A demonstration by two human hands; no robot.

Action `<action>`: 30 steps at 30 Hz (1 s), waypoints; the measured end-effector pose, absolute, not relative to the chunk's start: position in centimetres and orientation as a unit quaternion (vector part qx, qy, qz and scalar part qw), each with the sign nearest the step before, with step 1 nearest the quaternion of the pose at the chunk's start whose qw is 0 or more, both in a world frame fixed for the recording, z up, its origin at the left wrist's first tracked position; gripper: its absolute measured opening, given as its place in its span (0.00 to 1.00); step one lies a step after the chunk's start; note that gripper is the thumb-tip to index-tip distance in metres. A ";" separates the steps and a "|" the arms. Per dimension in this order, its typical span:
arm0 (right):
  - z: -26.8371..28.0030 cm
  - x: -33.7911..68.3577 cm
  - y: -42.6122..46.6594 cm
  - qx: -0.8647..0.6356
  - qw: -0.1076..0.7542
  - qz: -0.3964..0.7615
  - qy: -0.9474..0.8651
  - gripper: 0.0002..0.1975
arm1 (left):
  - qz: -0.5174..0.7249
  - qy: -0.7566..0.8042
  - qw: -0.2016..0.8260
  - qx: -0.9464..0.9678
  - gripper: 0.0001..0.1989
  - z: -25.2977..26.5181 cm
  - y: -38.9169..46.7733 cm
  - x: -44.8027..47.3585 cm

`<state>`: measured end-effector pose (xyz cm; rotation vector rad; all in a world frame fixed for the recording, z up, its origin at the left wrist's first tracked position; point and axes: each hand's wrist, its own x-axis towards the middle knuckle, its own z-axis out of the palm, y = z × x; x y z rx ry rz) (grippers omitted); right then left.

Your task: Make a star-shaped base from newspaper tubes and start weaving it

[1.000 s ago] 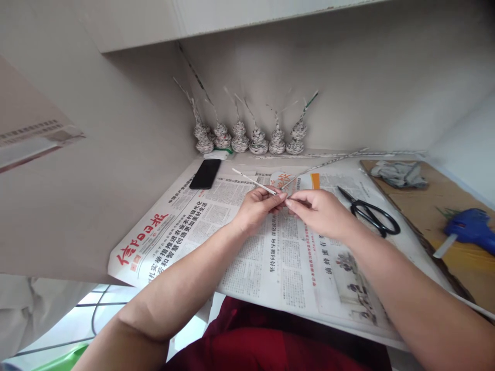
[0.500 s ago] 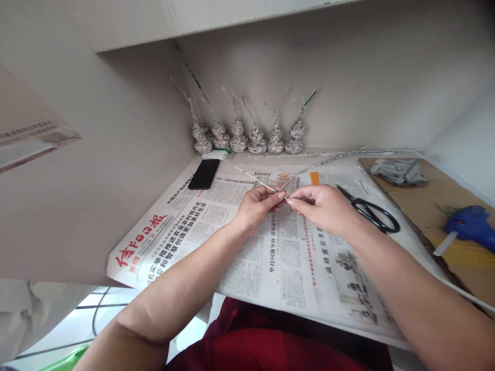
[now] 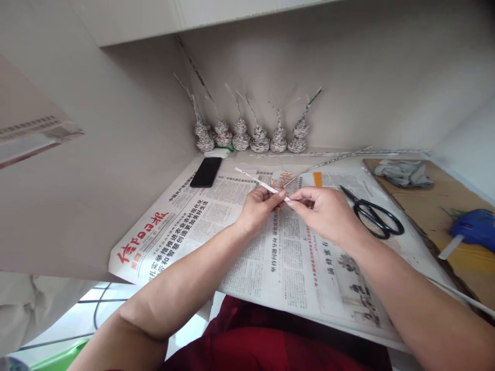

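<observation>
In my head view, I hold a slim rolled-paper stick (image 3: 260, 183) over the printed newspaper (image 3: 247, 275), between my two hands. Its long axis runs diagonally: the free tip points away from me and to the left, the near end toward my right. My left hand (image 3: 259, 208) pinches it between thumb and curled fingers; my right hand (image 3: 319, 206) pinches near its lower end, thumb against forefinger. Beyond my fingers, a speckled paper rod (image 3: 328, 166) slants away rightward; I can't tell whether I'm gripping it. Lumpy, coiled, gourd-shaped paper figures (image 3: 260, 139) line the smooth back wall, and black-handled scissors (image 3: 358, 204) lie beside my right hand.
</observation>
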<state>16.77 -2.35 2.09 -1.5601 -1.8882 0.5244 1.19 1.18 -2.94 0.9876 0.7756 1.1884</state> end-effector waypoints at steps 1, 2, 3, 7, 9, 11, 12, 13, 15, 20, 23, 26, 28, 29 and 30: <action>2.1 16.8 -2.3 -0.591 0.312 0.202 -0.716 0.07 | 0.525 0.340 0.652 0.429 0.15 -2.9 1.2 1.2; 2.2 16.9 -2.2 -0.590 0.314 0.206 -0.715 0.08 | 0.526 0.337 0.656 0.423 0.16 -2.7 1.2 1.2; 2.2 17.0 -2.1 -0.588 0.317 0.209 -0.714 0.08 | 0.527 0.333 0.661 0.418 0.17 -2.6 1.2 1.1; 2.3 17.4 -1.8 -0.584 0.340 0.216 -0.704 0.07 | 0.515 0.312 0.687 0.406 0.18 -2.1 1.1 0.9; 2.4 17.4 -1.8 -0.588 0.341 0.219 -0.699 0.07 | 0.510 0.307 0.691 0.411 0.15 -2.1 1.1 0.9; 2.5 17.4 -1.9 -0.595 0.338 0.219 -0.696 0.07 | 0.507 0.305 0.690 0.416 0.14 -2.2 1.1 0.9; 2.5 17.4 -1.9 -0.597 0.336 0.216 -0.695 0.07 | 0.506 0.306 0.689 0.418 0.13 -2.3 1.1 0.9; 2.5 17.3 -2.0 -0.598 0.335 0.215 -0.696 0.07 | 0.506 0.309 0.688 0.420 0.13 -2.3 1.1 0.9; 2.5 17.2 -2.1 -0.593 0.331 0.215 -0.701 0.08 | 0.505 0.324 0.676 0.428 0.13 -2.5 1.1 0.9; 2.3 17.0 -2.3 -0.590 0.310 0.220 -0.712 0.09 | 0.500 0.373 0.625 0.470 0.14 -2.7 1.2 0.9; 2.2 16.9 -2.4 -0.594 0.293 0.211 -0.719 0.10 | 0.493 0.375 0.613 0.490 0.14 -2.6 1.3 0.9; 2.0 16.7 -2.3 -0.603 0.269 0.185 -0.728 0.12 | 0.494 0.359 0.611 0.503 0.13 -2.6 1.2 0.9; 1.9 16.5 -2.2 -0.603 0.256 0.180 -0.734 0.13 | 0.496 0.358 0.607 0.507 0.13 -2.7 1.2 0.9; 1.9 16.6 -2.2 -0.600 0.252 0.188 -0.735 0.14 | 0.496 0.361 0.603 0.509 0.13 -2.7 1.2 0.9; 2.0 16.6 -2.1 -0.598 0.249 0.197 -0.736 0.17 | 0.497 0.366 0.599 0.510 0.13 -2.7 1.3 0.9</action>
